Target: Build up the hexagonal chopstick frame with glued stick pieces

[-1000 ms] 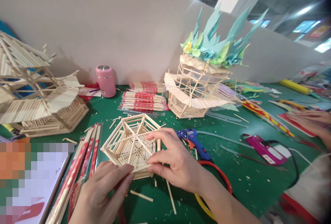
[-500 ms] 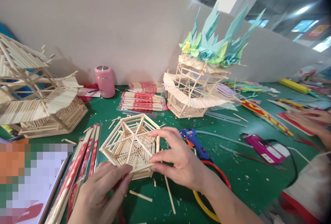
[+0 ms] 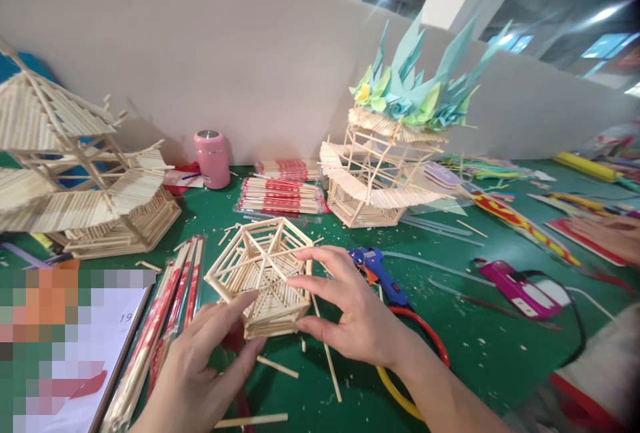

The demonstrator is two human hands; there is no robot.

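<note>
A hexagonal frame of glued wooden sticks [image 3: 260,266] rests on the green table [image 3: 450,326] in front of me. My left hand [image 3: 200,366] reaches up from below; its forefinger lies on the frame's near rim and its thumb sits under the near corner. My right hand [image 3: 355,313] clasps the frame's right side, fingers over the top rim and thumb low against the base. Loose cut sticks [image 3: 277,366] lie just below the frame.
A blue glue gun [image 3: 377,269] and a red-and-yellow cable [image 3: 425,339] lie right of my right hand, a pink glue gun [image 3: 515,286] farther right. Wrapped chopstick packs [image 3: 165,313] lie left. Stick pavilions [image 3: 85,179] [image 3: 380,173], a pink cup [image 3: 213,159] and another person's hand [image 3: 610,233] ring the area.
The frame has turned and shifted slightly right under my hands. My left fingers have stretched up onto its near rim; my right hand has moved lower along its right side.
</note>
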